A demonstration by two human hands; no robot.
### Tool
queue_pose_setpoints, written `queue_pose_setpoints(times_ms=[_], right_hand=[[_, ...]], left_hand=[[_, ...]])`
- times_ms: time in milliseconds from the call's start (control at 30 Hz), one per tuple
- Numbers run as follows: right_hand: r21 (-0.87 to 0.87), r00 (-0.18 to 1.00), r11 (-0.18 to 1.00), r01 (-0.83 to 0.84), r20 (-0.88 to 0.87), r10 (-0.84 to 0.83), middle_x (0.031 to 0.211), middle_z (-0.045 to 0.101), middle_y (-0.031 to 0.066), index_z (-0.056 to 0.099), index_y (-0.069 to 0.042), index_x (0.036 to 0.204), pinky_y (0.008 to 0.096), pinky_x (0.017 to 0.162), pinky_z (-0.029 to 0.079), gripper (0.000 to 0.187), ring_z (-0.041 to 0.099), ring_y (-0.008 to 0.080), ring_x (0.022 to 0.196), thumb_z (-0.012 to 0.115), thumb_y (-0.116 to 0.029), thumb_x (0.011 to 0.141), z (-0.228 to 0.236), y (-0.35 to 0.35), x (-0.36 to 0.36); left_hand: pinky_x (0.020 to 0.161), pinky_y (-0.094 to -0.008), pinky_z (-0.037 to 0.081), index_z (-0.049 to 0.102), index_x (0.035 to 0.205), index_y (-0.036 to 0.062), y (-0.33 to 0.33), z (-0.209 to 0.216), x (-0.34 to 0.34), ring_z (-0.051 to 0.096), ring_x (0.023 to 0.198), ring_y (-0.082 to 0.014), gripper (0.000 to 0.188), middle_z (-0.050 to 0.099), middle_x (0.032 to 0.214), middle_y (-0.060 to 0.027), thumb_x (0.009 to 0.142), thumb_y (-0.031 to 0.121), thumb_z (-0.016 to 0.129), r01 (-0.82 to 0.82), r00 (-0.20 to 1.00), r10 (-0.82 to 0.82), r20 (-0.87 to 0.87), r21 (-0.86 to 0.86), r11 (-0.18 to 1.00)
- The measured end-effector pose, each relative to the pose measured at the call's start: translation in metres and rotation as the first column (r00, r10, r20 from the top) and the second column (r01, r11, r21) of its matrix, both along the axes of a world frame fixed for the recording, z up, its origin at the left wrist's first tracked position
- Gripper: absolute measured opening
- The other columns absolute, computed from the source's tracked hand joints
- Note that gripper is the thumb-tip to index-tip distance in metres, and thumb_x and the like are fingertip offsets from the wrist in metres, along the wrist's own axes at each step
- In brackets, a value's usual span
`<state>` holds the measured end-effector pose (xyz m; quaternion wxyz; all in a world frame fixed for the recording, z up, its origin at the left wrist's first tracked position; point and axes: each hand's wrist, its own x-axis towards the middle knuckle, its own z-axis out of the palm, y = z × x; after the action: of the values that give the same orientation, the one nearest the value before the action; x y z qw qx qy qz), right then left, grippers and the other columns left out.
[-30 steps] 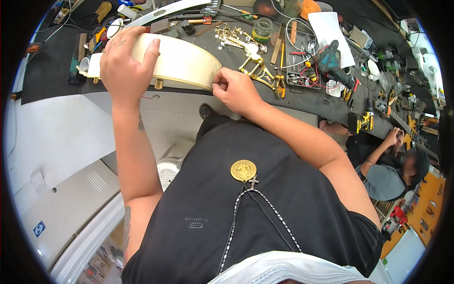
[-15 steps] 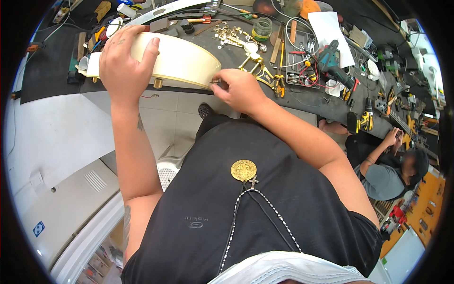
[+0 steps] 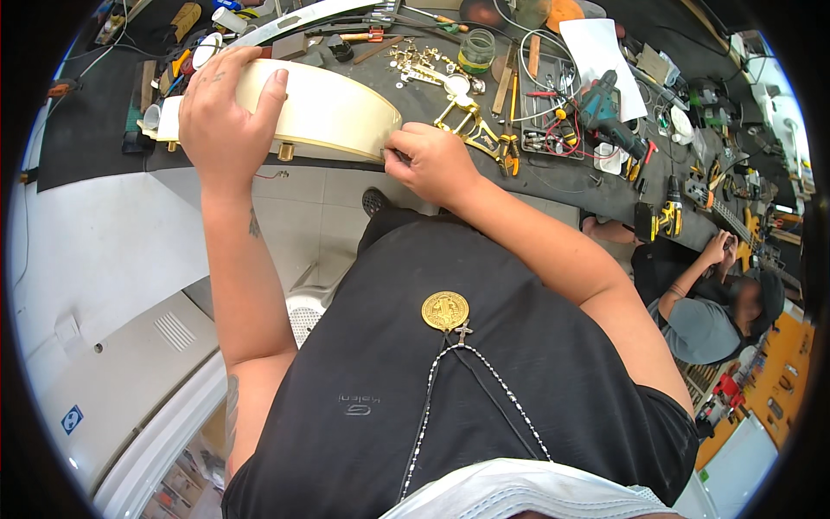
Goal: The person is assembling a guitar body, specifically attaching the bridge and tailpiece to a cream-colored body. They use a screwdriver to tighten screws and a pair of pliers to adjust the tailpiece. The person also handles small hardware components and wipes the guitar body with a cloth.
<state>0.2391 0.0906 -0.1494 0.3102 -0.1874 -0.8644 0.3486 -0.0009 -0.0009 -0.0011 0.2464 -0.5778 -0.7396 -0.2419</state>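
Well, a dark, matte-topped bench (image 3: pixel 553 177) carries it all. Near its front edge, left of the middle, stands a glossy cream instrument body (image 3: pixel 333 108) — smooth, curved side showing. The left hand (image 3: pixel 220 117) lies spread wide against it, thumb apart; the right hand (image 3: pixel 432 164) curls closed at the body's right end — I can't tell what its fingertips pinch. Further in sit a shiny gold metal frame (image 3: pixel 475 130) and a round glass jar (image 3: pixel 476 54). Small grey lettering (image 3: pixel 359 406) marks the black shirt (image 3: pixel 501 277).
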Motion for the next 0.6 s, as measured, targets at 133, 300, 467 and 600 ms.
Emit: queue_pose_setpoints(times_ms=[133,300,467,600], right_hand=[[0.034,1.0,0.999,0.007,-0.017,-0.006,0.078,0.067,0.0089,0.072,-0.005,0.089,0.0384,0.061,0.055,0.007,0.067,0.0284,0.066,0.076,-0.011,0.087,-0.0045,-0.0001,-0.0007],[-0.08,0.999,0.996,0.031,-0.028,-0.034,0.077,0.067,0.0088,0.07,-0.005,0.087,0.038,0.061,0.055,0.008,0.067,0.0276,0.065,0.077,-0.008,0.085,0.0015,-0.0029,0.0035],[0.023,0.999,0.999,-0.025,-0.037,0.025,0.076,0.066,0.0094,0.069,-0.005,0.087,0.0382,0.06,0.054,0.008,0.067,0.0281,0.066,0.076,-0.007,0.084,0.0022,0.0004,0.0022],[0.052,0.999,0.998,-0.02,-0.047,0.022,0.077,0.066,0.0099,0.069,-0.005,0.087,0.0389,0.061,0.054,0.008,0.067,0.0285,0.066,0.076,-0.007,0.084,-0.0061,0.0007,-0.0036]], left_hand=[[0.099,-0.0406,0.052,0.079,0.112,0.0115,0.0005,0.0007,0.0,0.07,0.115,-0.0283,0.036,0.078,0.117,-0.0063,0.089,0.04,0.077,0.007,1.0,-0.007,0.024,-0.001,1.0],[0.098,-0.0403,0.052,0.079,0.111,0.0117,0.0002,0.0007,0.0008,0.07,0.113,-0.0272,0.035,0.078,0.116,-0.0051,0.089,0.04,0.077,0.01,1.0,-0.011,0.013,0.011,1.0],[0.097,-0.0393,0.052,0.079,0.111,0.0119,0.0011,0.0009,-0.0004,0.071,0.112,-0.0262,0.035,0.079,0.114,-0.0041,0.089,0.039,0.077,0.015,1.0,-0.015,0.017,0.007,1.0],[0.096,-0.0391,0.053,0.08,0.11,0.0117,0.002,0.0011,0.0,0.071,0.111,-0.0264,0.035,0.079,0.114,-0.0044,0.089,0.039,0.077,0.024,1.0,-0.024,-0.001,0.019,1.0]])
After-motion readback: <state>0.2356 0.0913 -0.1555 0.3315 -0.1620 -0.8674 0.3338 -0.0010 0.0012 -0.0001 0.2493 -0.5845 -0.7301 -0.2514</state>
